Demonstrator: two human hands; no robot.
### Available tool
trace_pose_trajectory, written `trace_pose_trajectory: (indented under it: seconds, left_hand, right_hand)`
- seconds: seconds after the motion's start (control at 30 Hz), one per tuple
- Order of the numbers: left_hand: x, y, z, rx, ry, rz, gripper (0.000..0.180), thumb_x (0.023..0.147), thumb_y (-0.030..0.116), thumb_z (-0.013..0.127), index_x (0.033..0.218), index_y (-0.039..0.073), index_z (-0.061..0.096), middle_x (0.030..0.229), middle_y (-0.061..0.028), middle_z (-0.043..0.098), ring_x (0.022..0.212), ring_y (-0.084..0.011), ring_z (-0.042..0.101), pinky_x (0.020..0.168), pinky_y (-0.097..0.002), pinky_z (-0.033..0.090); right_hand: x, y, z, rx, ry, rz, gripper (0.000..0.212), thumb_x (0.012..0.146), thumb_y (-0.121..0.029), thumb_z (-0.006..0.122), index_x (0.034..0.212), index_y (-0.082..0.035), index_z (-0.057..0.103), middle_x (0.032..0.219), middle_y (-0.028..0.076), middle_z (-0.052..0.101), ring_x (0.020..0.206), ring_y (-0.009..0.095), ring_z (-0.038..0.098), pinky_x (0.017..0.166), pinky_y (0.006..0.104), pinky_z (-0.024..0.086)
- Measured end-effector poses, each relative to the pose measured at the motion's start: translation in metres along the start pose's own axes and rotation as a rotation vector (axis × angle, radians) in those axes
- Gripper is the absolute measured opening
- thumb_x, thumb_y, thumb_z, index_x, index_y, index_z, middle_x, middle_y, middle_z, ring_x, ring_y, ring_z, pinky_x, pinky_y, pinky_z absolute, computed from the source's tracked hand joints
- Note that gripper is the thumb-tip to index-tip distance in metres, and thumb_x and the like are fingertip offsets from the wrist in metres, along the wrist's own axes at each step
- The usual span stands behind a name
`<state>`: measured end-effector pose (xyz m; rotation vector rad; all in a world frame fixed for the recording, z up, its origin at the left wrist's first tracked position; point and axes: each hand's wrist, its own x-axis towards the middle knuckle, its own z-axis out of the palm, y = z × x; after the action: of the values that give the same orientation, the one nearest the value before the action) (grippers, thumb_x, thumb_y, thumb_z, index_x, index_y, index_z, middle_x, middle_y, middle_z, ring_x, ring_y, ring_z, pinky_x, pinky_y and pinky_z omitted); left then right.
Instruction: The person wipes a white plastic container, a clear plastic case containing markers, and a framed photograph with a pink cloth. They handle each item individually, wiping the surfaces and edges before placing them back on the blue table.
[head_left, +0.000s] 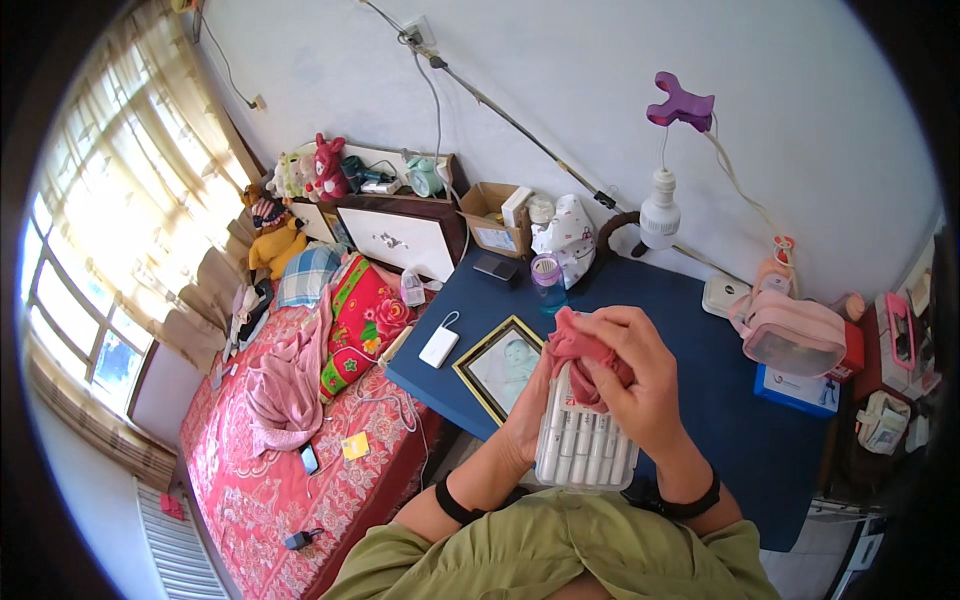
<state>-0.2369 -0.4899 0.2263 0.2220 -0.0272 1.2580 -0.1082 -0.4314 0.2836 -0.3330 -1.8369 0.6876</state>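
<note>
A clear plastic case (588,458) of white, marker-like sticks is held upright in front of my chest, above the near edge of the desk. My left hand (524,422) grips it along its left side, with the fingers partly hidden behind it. A crumpled pink cloth (580,345) covers the top of the case. Bent over that cloth, my right hand (640,370) pinches it against the case with thumb and fingers. Just left of the case, a gold-edged picture frame (490,365) lies on the blue desk (690,340).
A white power bank (439,346), a dark flat box (495,267) and a blue-purple bottle (548,283) are on the desk. Farther right sit a pink pouch (795,335) and a blue box (795,391). A bulb (659,212) hangs above. The bed (300,505) stands left.
</note>
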Motion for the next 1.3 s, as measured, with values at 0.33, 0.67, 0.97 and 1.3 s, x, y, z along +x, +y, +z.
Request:
trace_pose_trajectory:
  seconds: [0.33, 0.67, 0.97, 1.3]
  left_hand:
    - [-0.022, -0.002, 0.011, 0.419, 0.386, -0.004, 0.065, 0.095, 0.060, 0.025, 0.141, 0.015, 0.035, 0.135, -0.0140, 0.047, 0.120, -0.0302, 0.051, 0.102, -0.0462, 0.040]
    - [-0.031, 0.006, 0.012, 0.205, 0.221, 0.145, 0.053, 0.097, 0.052, 0.034, 0.130, 0.013, 0.049, 0.123, -0.0101, 0.057, 0.106, -0.0234, 0.060, 0.092, -0.0371, 0.048]
    - [-0.044, 0.015, 0.030, 0.328, 0.270, 0.254, 0.079, 0.090, 0.064, 0.025, 0.136, 0.002, 0.040, 0.125, -0.0217, 0.052, 0.111, -0.0331, 0.056, 0.096, -0.0424, 0.046]
    - [-0.043, 0.020, 0.030, 0.381, 0.255, 0.272, 0.080, 0.089, 0.065, 0.028, 0.136, 0.000, 0.038, 0.121, -0.0205, 0.054, 0.106, -0.0327, 0.057, 0.094, -0.0437, 0.047]
  right_hand:
    - [-0.001, 0.006, 0.008, -0.180, 0.095, -0.067, 0.032, 0.068, 0.005, 0.068, 0.100, -0.002, 0.063, 0.110, 0.014, 0.057, 0.097, 0.031, 0.058, 0.083, 0.0371, 0.048]
    - [-0.003, -0.014, 0.020, -0.226, -0.125, -0.224, 0.029, 0.070, -0.003, 0.067, 0.099, -0.005, 0.068, 0.109, 0.011, 0.058, 0.095, 0.030, 0.056, 0.081, 0.0386, 0.048]
    - [-0.026, -0.032, 0.025, 0.014, -0.402, -0.241, 0.031, 0.064, -0.003, 0.070, 0.094, -0.009, 0.069, 0.103, 0.007, 0.059, 0.092, 0.026, 0.056, 0.079, 0.0372, 0.048]
    - [-0.037, -0.029, 0.014, 0.153, -0.500, -0.256, 0.027, 0.060, -0.003, 0.072, 0.087, -0.010, 0.072, 0.100, 0.006, 0.062, 0.085, 0.025, 0.058, 0.072, 0.0337, 0.049]
